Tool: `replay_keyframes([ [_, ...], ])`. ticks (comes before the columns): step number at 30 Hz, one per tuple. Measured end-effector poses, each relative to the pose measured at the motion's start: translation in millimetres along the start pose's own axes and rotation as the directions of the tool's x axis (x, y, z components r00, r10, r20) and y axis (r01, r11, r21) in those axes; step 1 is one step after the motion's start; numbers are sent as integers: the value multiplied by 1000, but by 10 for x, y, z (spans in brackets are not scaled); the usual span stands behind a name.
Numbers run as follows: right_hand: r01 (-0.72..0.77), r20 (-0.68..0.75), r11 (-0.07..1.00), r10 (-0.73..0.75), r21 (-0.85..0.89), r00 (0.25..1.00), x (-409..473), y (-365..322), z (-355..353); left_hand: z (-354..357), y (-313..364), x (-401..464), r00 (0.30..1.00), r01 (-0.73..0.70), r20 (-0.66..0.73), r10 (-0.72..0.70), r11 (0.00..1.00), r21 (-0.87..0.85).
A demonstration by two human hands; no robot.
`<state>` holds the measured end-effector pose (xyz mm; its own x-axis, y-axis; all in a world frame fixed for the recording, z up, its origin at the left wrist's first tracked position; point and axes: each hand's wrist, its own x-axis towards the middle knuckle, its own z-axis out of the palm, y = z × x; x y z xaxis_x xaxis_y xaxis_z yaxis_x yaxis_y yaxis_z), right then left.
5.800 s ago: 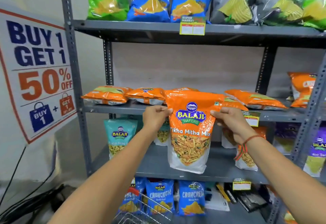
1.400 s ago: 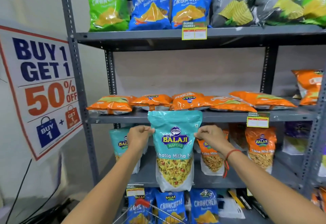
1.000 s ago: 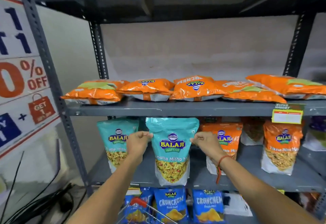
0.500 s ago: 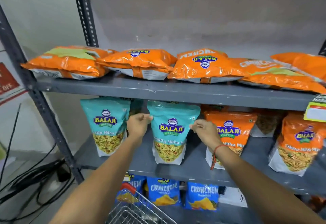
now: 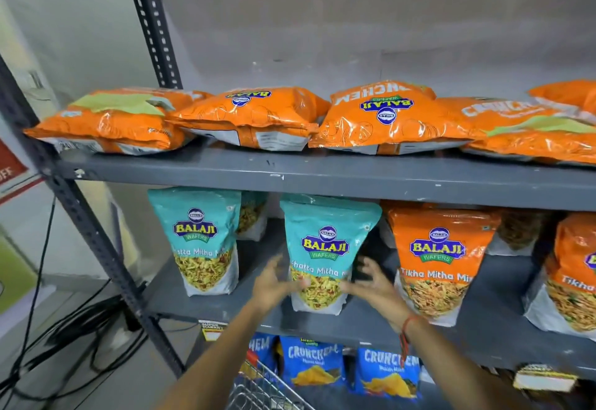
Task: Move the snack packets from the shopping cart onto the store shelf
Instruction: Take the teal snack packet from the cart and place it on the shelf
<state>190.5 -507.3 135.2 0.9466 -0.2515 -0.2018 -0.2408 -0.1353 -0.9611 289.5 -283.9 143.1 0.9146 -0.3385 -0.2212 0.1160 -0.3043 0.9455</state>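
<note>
A teal Balaji Khatta Mitha packet (image 5: pixel 325 241) stands upright on the grey middle shelf (image 5: pixel 364 322), between another teal packet (image 5: pixel 201 241) and an orange Tikha Mitha packet (image 5: pixel 435 261). My left hand (image 5: pixel 274 283) and my right hand (image 5: pixel 375 283) are blurred, fingers spread, on either side of the packet's lower part and just in front of it. Neither hand grips it. The wire rim of the shopping cart (image 5: pixel 264 387) shows at the bottom.
Orange packets (image 5: pixel 383 119) lie flat on the shelf above. Blue Crunchem packets (image 5: pixel 314 364) stand on the lower shelf. A slotted upright post (image 5: pixel 96 248) frames the left side, with black cables (image 5: pixel 64 338) on the floor beyond it.
Both hands let go of the teal packet's top corners and dropped back to its lower sides. The packet now stands alone on the shelf. The view moved closer.
</note>
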Motion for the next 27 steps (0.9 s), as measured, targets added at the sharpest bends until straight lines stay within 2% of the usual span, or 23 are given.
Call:
replay_keyframes([
  [3,-96,41,995,98,-38,994,63,354,151,129,-344,-26,997,53,54,-54,998,17],
  [7,-45,14,999,45,11,999,168,477,315,206,-546,8,996,48,-82,-46,999,19],
  [13,-33,-2,999,33,38,999,357,530,375,216,-551,123,987,22,-158,-19,1000,15],
  [17,-39,7,998,39,54,999,338,503,378,252,-519,74,987,28,-160,-26,1000,8],
  [21,-49,-55,997,52,66,997,172,469,337,312,-412,-173,957,31,-289,-17,999,41],
  [27,28,-174,997,-15,73,985,-374,302,100,513,-88,-447,970,-110,-203,135,985,132],
])
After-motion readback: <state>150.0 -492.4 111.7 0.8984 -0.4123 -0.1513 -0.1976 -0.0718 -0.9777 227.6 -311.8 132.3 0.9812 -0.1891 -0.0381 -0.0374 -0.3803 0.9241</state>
